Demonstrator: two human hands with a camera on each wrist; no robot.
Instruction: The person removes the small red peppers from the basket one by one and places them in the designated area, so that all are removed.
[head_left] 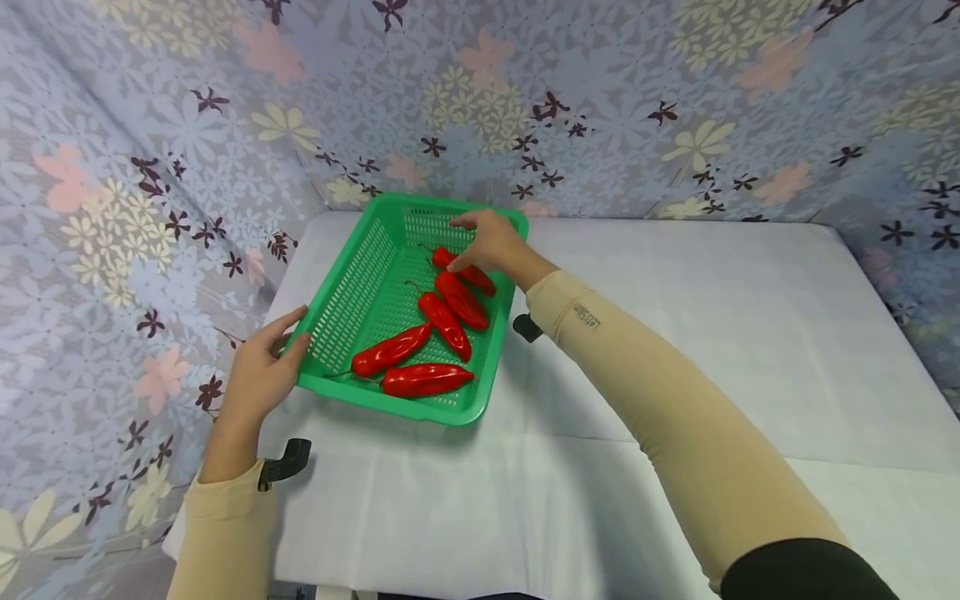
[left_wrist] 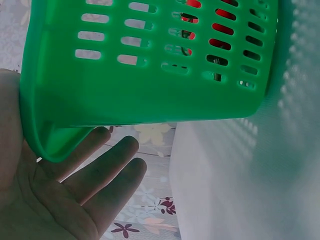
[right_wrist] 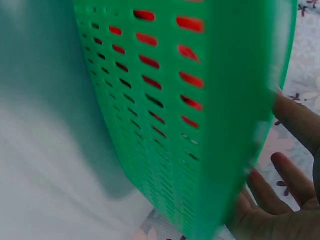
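Observation:
A green plastic basket [head_left: 372, 307] with slotted walls holds several red peppers [head_left: 442, 323], some with thin stems showing. At its near left corner, my left hand [head_left: 258, 367] holds the rim, thumb over the edge and fingers outside. The left wrist view shows other fingers [left_wrist: 107, 200] of that hand extended below the rim. My right hand [head_left: 491, 243] reaches over the far right part of the basket, fingers spread and nothing held. Its thumb is close by the farthest pepper [head_left: 480, 281]. In the right wrist view, the basket wall [right_wrist: 230, 100] hides part of this hand.
The basket stands on a table with a white cover [head_left: 675, 333]. Flower-patterned cloth [head_left: 600, 108] rises behind the table and along its left side. Dark wrist cameras [head_left: 288, 461] sit at both sleeve ends.

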